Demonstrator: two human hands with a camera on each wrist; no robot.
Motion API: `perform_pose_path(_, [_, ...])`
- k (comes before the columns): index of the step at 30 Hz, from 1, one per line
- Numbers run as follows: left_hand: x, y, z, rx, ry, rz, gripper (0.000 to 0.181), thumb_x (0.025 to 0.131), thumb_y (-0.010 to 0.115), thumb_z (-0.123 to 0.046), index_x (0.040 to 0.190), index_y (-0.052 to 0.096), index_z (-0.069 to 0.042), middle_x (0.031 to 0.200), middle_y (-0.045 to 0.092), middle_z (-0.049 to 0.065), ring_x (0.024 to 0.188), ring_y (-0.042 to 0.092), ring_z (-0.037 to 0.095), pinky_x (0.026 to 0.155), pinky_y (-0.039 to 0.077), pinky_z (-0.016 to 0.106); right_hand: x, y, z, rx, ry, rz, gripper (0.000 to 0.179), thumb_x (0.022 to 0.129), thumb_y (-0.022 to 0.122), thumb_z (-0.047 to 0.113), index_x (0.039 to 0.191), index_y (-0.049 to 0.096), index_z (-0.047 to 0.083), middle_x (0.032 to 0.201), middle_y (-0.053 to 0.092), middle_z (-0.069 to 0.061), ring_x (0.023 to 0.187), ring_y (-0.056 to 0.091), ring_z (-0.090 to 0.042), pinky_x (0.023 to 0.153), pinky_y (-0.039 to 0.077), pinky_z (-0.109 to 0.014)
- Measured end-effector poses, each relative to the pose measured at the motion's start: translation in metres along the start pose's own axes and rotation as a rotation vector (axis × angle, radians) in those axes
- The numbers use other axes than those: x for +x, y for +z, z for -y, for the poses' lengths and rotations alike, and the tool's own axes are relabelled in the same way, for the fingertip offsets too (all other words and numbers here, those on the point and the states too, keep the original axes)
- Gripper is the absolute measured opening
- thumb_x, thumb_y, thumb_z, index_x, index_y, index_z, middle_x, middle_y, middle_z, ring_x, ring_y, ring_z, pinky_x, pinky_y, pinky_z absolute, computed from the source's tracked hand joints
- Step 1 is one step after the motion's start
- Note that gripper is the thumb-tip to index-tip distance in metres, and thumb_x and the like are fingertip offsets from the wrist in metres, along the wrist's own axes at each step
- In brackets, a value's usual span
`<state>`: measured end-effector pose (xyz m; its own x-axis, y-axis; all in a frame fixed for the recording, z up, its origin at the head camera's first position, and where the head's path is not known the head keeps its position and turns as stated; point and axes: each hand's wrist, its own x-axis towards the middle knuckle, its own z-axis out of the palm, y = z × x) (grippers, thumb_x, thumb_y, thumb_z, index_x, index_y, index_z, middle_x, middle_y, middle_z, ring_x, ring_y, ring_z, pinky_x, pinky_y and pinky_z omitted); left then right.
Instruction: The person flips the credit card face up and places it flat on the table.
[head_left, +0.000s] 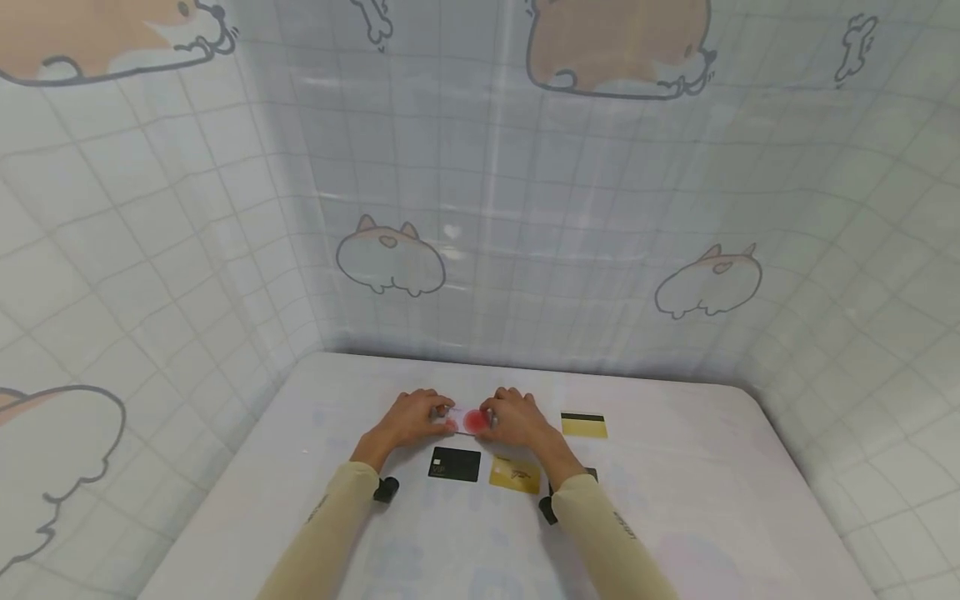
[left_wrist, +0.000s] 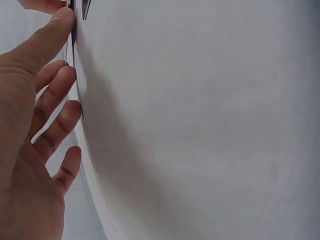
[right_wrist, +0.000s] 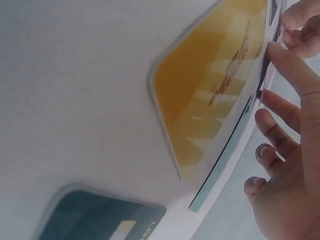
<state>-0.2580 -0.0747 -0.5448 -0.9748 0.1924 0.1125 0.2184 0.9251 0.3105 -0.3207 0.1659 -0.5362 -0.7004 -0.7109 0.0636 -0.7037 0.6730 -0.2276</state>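
Note:
In the head view, a pale card with a red circle [head_left: 474, 422] lies between both hands at the middle of the table. My left hand [head_left: 408, 419] pinches its left end between thumb and fingers, and my right hand [head_left: 517, 418] holds the right end the same way. Seen from the left wrist, the left hand [left_wrist: 30, 115] has its thumb on the thin card edge, the lower fingers loosely bent. The right wrist view has the right hand [right_wrist: 287, 135] at the same edge. Nearer the body lie a black card [head_left: 454, 464] and a gold card [head_left: 515, 475].
Right of the right hand lies a gold card with a black stripe [head_left: 584, 426]. Another dark card [head_left: 591, 473] is partly hidden by the right forearm. The white table [head_left: 675, 467] meets a patterned curtain [head_left: 510, 292] behind and at both sides.

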Motion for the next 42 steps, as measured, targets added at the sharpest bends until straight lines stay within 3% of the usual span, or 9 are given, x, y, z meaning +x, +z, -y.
perform_pose_path(6, [0.0021,0.0007,0.0016,0.021,0.004,-0.007,0.047,0.082,0.081,-0.046,0.121,0.073,-0.021,0.094,0.063,-0.009,0.093,0.058,0.012,0.089,0.043,0.048,0.0025,0.0008,0.0022,-0.014,0.016,0.005,0.05,0.083,0.077,0.054,0.122,0.071,0.023,0.113,0.065,0.003,0.105,0.055,-0.018,0.085,0.042,-0.041])
perform_pose_path(20, [0.0048,0.0049,0.0046,-0.01,-0.045,0.019,0.047,0.081,0.084,-0.042,0.122,0.073,-0.021,0.094,0.061,-0.011,0.09,0.056,0.009,0.089,0.043,0.044,0.0004,0.0016,-0.0001,0.079,0.051,0.033,0.05,0.083,0.079,0.051,0.124,0.07,0.025,0.112,0.069,0.005,0.104,0.053,-0.016,0.088,0.041,-0.04])
perform_pose_path(33, [0.0043,0.0066,0.0084,-0.059,-0.016,0.005,0.048,0.08,0.085,-0.039,0.122,0.073,-0.019,0.094,0.061,-0.009,0.088,0.055,0.01,0.084,0.045,0.043,-0.0017,0.0006,0.001,0.089,0.057,0.037,0.049,0.084,0.078,0.048,0.126,0.069,0.025,0.113,0.069,0.004,0.105,0.053,-0.018,0.089,0.042,-0.043])
perform_pose_path(42, [0.0057,0.0078,0.009,-0.071,-0.041,0.006,0.048,0.08,0.085,-0.039,0.122,0.073,-0.021,0.093,0.06,-0.01,0.087,0.054,0.009,0.086,0.044,0.041,-0.0002,0.0018,-0.0007,0.122,0.072,0.035,0.049,0.084,0.079,0.047,0.127,0.069,0.026,0.109,0.068,0.005,0.104,0.053,-0.017,0.091,0.041,-0.043])
